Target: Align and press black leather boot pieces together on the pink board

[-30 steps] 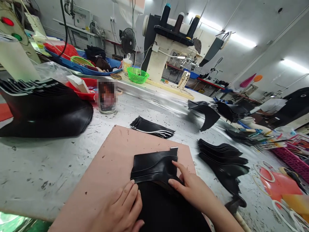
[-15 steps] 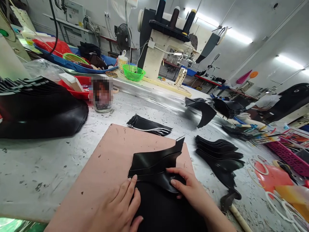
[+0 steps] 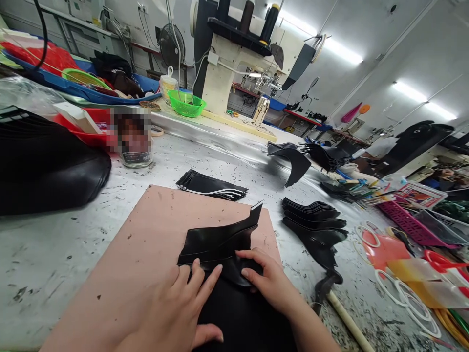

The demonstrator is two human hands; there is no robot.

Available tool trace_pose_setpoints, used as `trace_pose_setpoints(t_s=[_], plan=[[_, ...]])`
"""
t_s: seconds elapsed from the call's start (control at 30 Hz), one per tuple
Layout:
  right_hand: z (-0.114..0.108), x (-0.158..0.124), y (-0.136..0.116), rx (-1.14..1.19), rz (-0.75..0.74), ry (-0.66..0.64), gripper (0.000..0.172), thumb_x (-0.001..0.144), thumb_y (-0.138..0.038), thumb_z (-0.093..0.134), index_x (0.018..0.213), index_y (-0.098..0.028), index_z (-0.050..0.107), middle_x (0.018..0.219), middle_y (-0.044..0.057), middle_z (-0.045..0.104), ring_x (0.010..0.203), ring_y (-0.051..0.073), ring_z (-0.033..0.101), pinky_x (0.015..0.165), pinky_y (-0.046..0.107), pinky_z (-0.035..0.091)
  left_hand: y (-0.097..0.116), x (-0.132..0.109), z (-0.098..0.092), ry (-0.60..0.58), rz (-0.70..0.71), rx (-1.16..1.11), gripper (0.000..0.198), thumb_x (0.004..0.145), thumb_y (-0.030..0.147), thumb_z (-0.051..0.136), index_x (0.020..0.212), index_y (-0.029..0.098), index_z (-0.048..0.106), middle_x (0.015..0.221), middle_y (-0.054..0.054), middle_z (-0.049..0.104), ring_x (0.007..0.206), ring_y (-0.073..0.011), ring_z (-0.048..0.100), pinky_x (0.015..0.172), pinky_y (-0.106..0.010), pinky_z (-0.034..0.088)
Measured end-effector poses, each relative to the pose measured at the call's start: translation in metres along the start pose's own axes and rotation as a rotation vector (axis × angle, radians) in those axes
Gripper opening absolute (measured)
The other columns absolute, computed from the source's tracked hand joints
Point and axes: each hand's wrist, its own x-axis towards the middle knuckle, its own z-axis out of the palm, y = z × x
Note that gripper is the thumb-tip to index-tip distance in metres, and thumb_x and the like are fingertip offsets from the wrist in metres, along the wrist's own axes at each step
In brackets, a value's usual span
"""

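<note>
A black leather piece (image 3: 223, 242) with a narrow strip jutting up at its right end lies on a pink board (image 3: 120, 244). Below it, toward me, a larger black sheet (image 3: 245, 313) spreads under my hands. My left hand (image 3: 176, 298) rests with fingers spread, its fingertips on the seam where the leather piece meets the sheet. With thumb and fingers, my right hand (image 3: 269, 278) pinches the curved right part of the leather piece; what lies beneath those fingers is hidden.
Stacked black pieces (image 3: 311, 220) and a hammer (image 3: 348, 320) lie to the right. A narrow bundle (image 3: 212, 186) sits behind the board. A glass jar (image 3: 135, 156) and large black panels (image 3: 51, 166) stand left. Behind is a sewing machine (image 3: 223, 68).
My left hand has slid right along the seam, its fingers spreading wider. My right hand keeps its pinch. The whole view has shifted, so the surroundings appear farther left.
</note>
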Motion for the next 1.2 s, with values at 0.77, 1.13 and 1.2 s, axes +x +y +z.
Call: trace_pose_setpoints(t_s=[0.77,1.13,1.2], plan=[[-0.023,-0.002,0.007,-0.200,0.073,0.232,0.013,0.074,-0.016,0.057,0.085,-0.018,0.064,0.064,-0.001,0.061,0.062,0.017,0.058,0.062,0.030,0.047,0.032,0.030,0.005,-0.162,0.158,-0.221,0.091,0.071,0.079,0.037,0.131,0.011,0.046,0.133,-0.020,0.051,0.118,-0.0360,0.050,0.099,-0.053,0.039],[-0.034,0.001,0.018,-0.154,0.138,0.163,0.016,0.066,-0.008,0.064,0.065,-0.019,0.052,0.054,-0.008,0.048,0.050,0.009,0.047,0.048,0.020,0.037,0.038,0.039,0.003,-0.155,0.108,-0.255,0.083,0.068,0.080,0.042,0.129,0.025,0.050,0.124,-0.018,0.059,0.111,-0.0365,0.054,0.093,-0.059,0.040],[-0.032,-0.003,0.015,-0.221,0.100,0.189,0.017,0.067,-0.007,0.065,0.065,-0.019,0.054,0.058,-0.007,0.050,0.055,0.011,0.049,0.052,0.022,0.039,0.039,0.040,0.003,-0.134,0.111,-0.242,0.081,0.071,0.079,0.040,0.128,0.024,0.051,0.126,-0.017,0.058,0.111,-0.0372,0.054,0.092,-0.060,0.041]])
